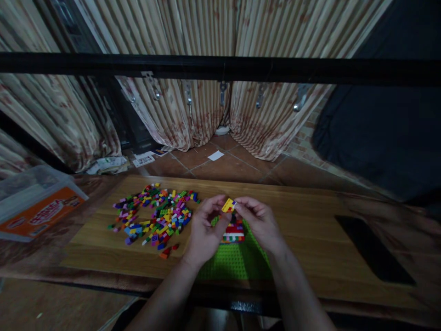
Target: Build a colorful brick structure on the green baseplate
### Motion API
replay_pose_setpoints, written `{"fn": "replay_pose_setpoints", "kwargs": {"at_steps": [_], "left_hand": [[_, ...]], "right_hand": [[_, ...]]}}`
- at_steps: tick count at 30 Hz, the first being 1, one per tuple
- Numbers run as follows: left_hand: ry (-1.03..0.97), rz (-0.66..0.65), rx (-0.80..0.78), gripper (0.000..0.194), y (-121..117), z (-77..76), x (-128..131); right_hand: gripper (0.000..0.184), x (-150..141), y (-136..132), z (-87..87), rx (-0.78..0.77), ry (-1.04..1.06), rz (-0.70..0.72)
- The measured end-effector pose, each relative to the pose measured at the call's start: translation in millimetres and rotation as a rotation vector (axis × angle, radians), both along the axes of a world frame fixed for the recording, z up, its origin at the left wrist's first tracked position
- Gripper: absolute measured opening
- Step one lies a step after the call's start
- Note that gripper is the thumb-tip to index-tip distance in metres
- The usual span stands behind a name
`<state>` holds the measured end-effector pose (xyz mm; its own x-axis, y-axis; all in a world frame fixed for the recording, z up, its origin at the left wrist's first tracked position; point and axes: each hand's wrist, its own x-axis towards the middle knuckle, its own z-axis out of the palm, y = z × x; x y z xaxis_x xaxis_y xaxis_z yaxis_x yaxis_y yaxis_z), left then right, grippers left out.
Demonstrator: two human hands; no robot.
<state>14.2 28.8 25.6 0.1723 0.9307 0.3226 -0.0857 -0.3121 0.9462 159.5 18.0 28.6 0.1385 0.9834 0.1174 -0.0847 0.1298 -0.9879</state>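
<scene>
Two bare hands meet over the middle of the wooden top (303, 216), and I judge my margins from there. Its far edge runs a little beyond the fingertips, with floor tiles (237, 166) past it; the near edge lies under the forearms. To the right I see a broad stretch of wood grain between the right hand (259, 221) and a flat black slab (374, 248). The left side is tighter: the loose bricks (168, 216) spread close to the left hand (204, 230), and a clear plastic box (43, 202) with an orange label sits beyond them at the left end. High in my view, a dark bar (220, 69) crosses from side to side.

The yellow piece (227, 205) is held up between the hands, above the far part of the green baseplate (237, 263). It looks small and blocky, mostly yellow, with a red patch low on it and a dark bluish bit at its right end. I read its long axis as slanting, right end higher and farther away in view. Left fingertips pinch its left side; right thumb and fingers are closed on the right end. Behind and below, a layered brick build (234, 233) shows red and white rows, partly covered by the left hand.
</scene>
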Motion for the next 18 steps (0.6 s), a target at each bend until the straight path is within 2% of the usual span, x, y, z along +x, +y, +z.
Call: {"fn": "replay_pose_setpoints", "kwargs": {"at_steps": [6,14,18], "left_hand": [[-0.031,-0.016,-0.065,0.019,-1.8,1.7,6.3],[-0.12,-0.031,-0.157,0.014,3.3,-2.4,8.0],[-0.115,-0.032,-0.181,0.013,2.3,-0.6,8.4]], "right_hand": [[0.02,-0.6,-0.4,1.2,0.005,-0.023,0.042],[0.028,-0.8,-1.4,1.0,-0.008,-0.1,-0.031],[0.027,-2.0,-1.2,1.4,0.004,-0.12,-0.02]]}}
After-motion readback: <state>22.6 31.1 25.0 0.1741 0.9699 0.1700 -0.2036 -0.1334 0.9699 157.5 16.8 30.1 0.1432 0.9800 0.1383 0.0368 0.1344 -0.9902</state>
